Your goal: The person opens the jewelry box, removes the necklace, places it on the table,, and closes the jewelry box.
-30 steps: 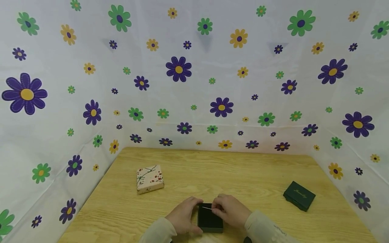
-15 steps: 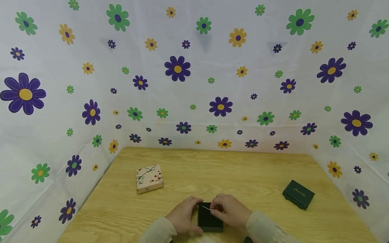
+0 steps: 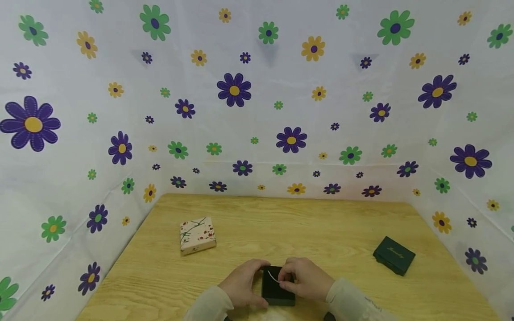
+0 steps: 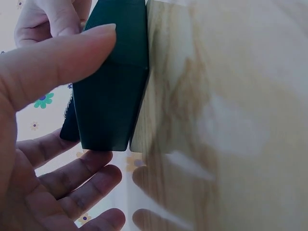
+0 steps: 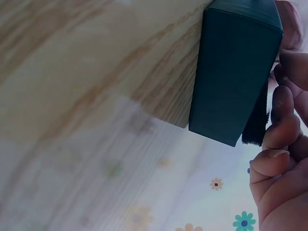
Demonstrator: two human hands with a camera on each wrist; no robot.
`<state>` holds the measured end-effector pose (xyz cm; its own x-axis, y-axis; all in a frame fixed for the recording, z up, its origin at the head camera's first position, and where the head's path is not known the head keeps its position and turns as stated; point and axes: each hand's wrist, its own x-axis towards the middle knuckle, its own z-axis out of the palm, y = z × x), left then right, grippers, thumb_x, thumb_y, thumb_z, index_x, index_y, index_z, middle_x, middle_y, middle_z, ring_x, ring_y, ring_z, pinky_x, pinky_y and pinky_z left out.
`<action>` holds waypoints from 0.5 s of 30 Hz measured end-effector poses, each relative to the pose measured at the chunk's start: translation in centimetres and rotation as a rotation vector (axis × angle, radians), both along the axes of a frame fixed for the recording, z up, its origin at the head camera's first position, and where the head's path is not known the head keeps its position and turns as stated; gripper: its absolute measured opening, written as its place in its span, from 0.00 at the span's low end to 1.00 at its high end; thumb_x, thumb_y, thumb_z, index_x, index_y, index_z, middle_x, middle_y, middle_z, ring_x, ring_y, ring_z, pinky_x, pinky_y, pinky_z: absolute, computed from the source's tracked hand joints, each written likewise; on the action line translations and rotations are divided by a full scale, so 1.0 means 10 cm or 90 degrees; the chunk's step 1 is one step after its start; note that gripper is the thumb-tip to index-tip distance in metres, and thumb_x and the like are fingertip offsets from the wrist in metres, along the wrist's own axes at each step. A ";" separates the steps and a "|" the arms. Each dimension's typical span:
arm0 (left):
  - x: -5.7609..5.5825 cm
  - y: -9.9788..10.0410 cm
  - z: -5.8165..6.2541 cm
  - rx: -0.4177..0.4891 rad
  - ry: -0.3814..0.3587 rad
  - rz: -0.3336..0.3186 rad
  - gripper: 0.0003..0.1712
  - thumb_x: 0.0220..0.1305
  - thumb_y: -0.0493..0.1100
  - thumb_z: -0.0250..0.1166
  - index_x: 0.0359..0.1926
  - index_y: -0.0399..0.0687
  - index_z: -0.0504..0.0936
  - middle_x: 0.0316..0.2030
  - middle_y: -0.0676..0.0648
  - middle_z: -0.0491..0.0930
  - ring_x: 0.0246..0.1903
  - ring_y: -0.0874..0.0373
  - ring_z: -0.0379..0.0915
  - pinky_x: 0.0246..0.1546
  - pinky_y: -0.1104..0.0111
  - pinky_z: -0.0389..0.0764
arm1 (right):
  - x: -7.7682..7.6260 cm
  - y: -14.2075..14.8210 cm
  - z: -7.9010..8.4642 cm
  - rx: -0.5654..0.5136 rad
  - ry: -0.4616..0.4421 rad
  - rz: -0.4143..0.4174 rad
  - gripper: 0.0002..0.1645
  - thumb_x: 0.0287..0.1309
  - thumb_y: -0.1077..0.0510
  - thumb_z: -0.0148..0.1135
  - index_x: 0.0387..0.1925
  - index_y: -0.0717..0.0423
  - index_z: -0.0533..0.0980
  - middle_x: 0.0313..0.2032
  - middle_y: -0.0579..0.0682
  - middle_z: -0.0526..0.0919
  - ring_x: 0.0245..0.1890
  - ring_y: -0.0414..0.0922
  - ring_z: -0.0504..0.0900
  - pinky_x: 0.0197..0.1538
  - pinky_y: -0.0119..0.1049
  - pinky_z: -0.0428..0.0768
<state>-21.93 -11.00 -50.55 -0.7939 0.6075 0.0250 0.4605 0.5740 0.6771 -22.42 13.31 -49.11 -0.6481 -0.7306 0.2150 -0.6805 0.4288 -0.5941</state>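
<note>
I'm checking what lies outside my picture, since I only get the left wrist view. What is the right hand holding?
Observer: The right hand pinches a thin, pale strand.
Operator: Where does its free end point, relative to the open box?
Observer: In the head view it shows against the dark interior, toward the far left corner.
Operator: Does anything else lie on the table?
Observer: Yes: a pale floral box at the left and a green lettered box at the right.
</note>
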 end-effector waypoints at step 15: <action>0.02 0.02 -0.03 0.018 -0.001 0.012 0.51 0.36 0.54 0.82 0.62 0.48 0.69 0.55 0.54 0.73 0.55 0.59 0.69 0.57 0.59 0.70 | -0.10 0.10 -0.04 0.043 -0.034 -0.125 0.22 0.63 0.40 0.59 0.47 0.52 0.79 0.39 0.40 0.77 0.34 0.37 0.72 0.36 0.31 0.74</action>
<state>-21.76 -10.80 -50.85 -0.8055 0.5911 0.0410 0.4486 0.5631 0.6940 -23.45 14.30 -49.46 -0.7887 -0.6006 0.1312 -0.5479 0.5899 -0.5932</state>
